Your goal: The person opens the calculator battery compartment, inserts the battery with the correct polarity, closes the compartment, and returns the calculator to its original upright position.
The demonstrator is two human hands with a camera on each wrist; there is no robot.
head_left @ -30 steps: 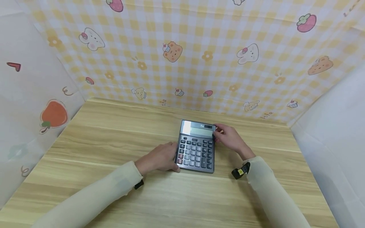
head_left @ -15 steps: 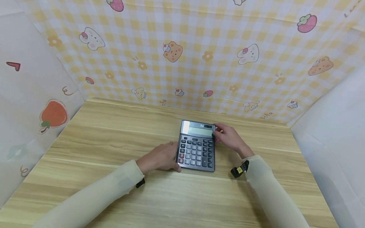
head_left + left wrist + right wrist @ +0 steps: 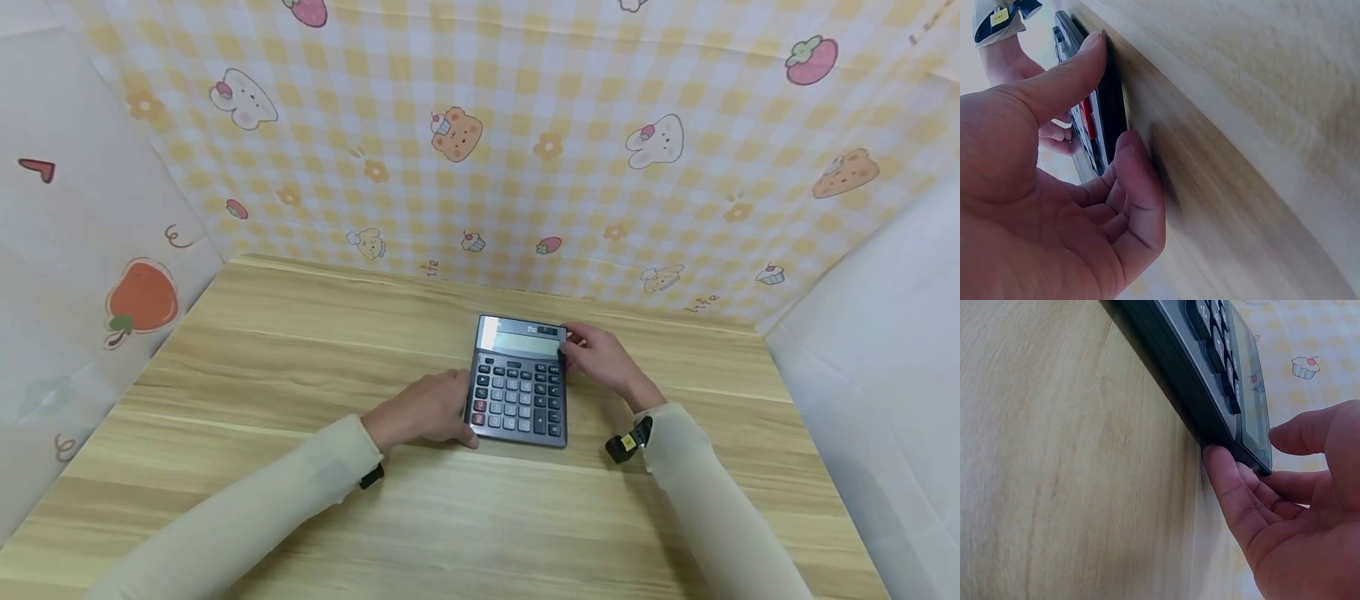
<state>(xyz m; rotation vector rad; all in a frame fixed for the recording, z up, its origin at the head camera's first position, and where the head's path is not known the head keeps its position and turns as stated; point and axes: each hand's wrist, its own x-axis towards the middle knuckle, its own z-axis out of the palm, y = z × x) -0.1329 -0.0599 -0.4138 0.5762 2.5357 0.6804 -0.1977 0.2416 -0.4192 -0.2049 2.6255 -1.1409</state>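
Observation:
A dark grey desktop calculator (image 3: 517, 392) with a wide display and rows of keys is near the middle of the table in the head view. My left hand (image 3: 427, 410) grips its lower left corner, thumb at the near edge and curled fingers along the left side. At the upper right corner my right hand (image 3: 606, 363) pinches it, the thumb by the display. In the right wrist view the fingers (image 3: 1232, 490) curl against the underside of the calculator (image 3: 1175, 365). The left wrist view shows the calculator (image 3: 1112, 112) edge-on between thumb and fingers.
The wood-grain table (image 3: 300, 358) reaches back to a yellow-and-white checked cloth (image 3: 525, 183) with cartoon prints. Pale cloth walls (image 3: 82, 275) stand at the left and the right. A black strap device (image 3: 628, 442) is on the right wrist.
The calculator's near end has shifted slightly away from me and to the right, while its top edge stays nearly in place. Both hands keep their hold, moving very little.

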